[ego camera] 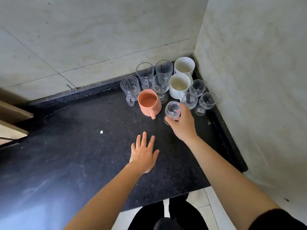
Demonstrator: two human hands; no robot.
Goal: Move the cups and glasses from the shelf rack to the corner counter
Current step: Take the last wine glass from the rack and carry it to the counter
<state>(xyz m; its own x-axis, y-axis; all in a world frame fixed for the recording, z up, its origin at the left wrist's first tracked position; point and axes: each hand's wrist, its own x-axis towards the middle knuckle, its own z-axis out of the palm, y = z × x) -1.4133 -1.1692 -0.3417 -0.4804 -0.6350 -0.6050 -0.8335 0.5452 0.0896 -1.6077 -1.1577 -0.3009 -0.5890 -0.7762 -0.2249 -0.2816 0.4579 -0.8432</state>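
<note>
A cluster of cups and glasses stands in the far right corner of the black counter point(83, 146). It holds an orange mug point(149, 103), two white mugs point(179, 85), clear handled glass mugs point(130, 88) and several stemmed glasses point(206, 101). My right hand point(182, 123) grips a small stemmed glass point(172, 110) at the near edge of the cluster, right of the orange mug; its base is at the counter surface. My left hand point(143, 155) hovers flat over the counter, fingers spread and holding nothing. The shelf rack is out of view.
Pale tiled walls point(99, 39) close the corner behind and to the right. A wooden edge point(15, 117) juts in at the left. A small white speck point(101, 131) lies on the counter. The counter's front edge and a light floor show below.
</note>
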